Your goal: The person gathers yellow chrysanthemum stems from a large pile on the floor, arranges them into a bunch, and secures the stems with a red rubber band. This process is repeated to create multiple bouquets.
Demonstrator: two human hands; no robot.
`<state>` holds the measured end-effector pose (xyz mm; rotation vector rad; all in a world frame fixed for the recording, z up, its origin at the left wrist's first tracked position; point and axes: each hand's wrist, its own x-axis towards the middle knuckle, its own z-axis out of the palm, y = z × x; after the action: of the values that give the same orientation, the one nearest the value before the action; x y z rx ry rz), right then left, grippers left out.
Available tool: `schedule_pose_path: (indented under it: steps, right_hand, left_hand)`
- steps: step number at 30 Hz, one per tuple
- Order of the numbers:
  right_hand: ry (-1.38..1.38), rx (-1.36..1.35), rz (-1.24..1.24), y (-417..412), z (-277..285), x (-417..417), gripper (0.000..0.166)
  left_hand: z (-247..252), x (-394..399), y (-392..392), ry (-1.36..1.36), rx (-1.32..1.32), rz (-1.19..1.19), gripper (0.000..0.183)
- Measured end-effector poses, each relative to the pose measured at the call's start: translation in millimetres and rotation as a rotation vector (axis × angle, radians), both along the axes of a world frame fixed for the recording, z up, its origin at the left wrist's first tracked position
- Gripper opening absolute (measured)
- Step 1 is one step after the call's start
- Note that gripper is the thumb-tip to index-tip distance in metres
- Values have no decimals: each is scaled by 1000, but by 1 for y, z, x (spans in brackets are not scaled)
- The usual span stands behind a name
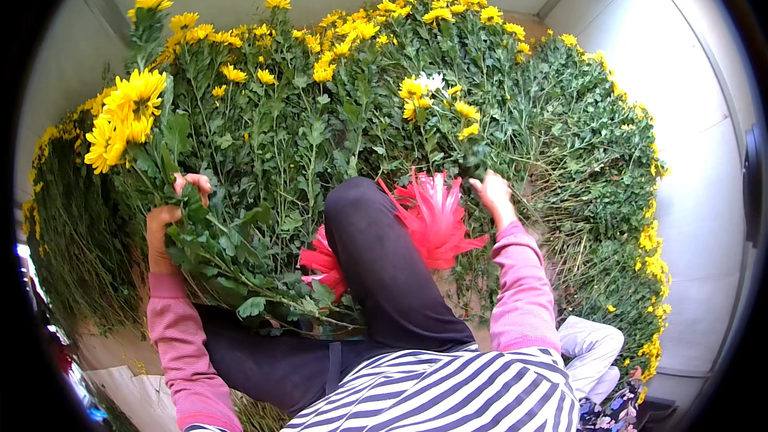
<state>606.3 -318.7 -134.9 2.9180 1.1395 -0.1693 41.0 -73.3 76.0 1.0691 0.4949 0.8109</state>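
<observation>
My left hand [180,198] is closed around the leafy stems of a bunch of yellow chrysanthemums [126,117]. Its blooms point up and away at the left, and its stems [270,294] slant down across my lap. On the other side, my right hand [495,195] grips a blurred, leafy chrysanthemum stem [477,156] at the pile's near edge. Just beyond it, several yellow blooms [467,110] and a white one [431,81] lie on the greenery. Red plastic strips [435,222] fan out beside my raised knee, between it and my right hand.
A broad heap of cut chrysanthemums [270,126] spreads before me and along both sides. More red strips [324,261] show left of my knee [360,210]. Pale walls [678,132] enclose the heap. Another person's light trousers [591,351] appear at the lower right.
</observation>
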Motion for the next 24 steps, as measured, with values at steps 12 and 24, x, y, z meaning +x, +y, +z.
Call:
schedule_pose_path:
  steps: [12, 24]
  right_hand:
    - [1836, 682, 467, 268, 212, -314, 58]
    - [1052, 1117, 662, 389, 275, -302, 28]
  left_hand:
    - [7, 49, -3, -57, -84, -108, 34]
    - [5, -8, 7, -41, -92, 75, 46]
